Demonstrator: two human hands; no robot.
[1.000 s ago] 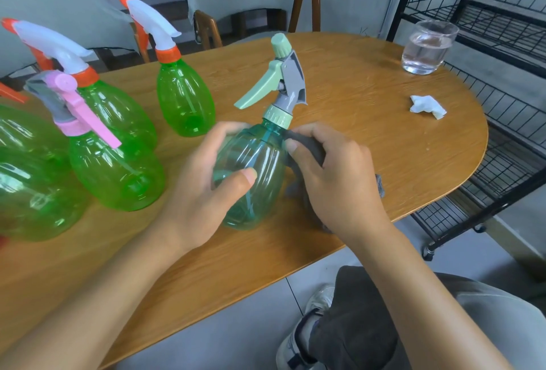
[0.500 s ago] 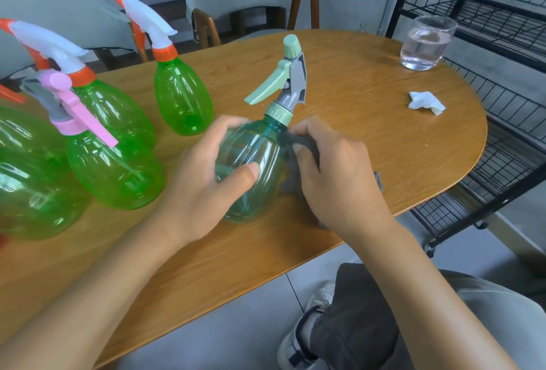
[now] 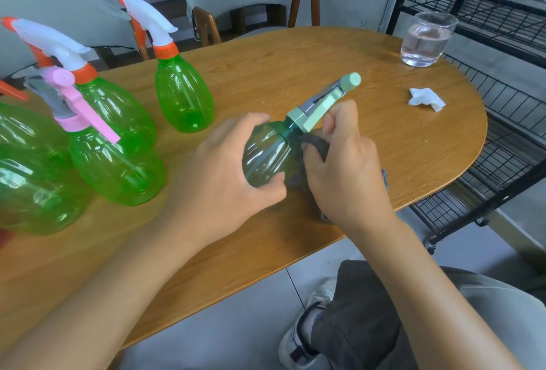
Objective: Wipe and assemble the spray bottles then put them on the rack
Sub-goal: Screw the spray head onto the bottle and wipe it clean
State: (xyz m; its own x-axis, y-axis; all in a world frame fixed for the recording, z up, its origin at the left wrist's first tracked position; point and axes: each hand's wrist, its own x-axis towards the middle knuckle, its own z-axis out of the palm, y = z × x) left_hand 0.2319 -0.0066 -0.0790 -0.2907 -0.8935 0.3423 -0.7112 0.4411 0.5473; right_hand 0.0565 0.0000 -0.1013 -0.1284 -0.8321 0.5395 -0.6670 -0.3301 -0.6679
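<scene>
Between both hands, tilted teal bottle (image 3: pixel 267 157), left hand (image 3: pixel 224 174) gripping, right hand (image 3: pixel 345 168) pinching cloth (image 3: pixel 317 143) (grey)

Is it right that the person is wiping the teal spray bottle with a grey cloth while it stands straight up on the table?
Not quite. The head view shows the teal spray bottle tilted over, its nozzle pointing up and to the right, not standing straight. The rest holds: the left hand grips its body and the right hand presses a grey cloth against it above the table.
</scene>
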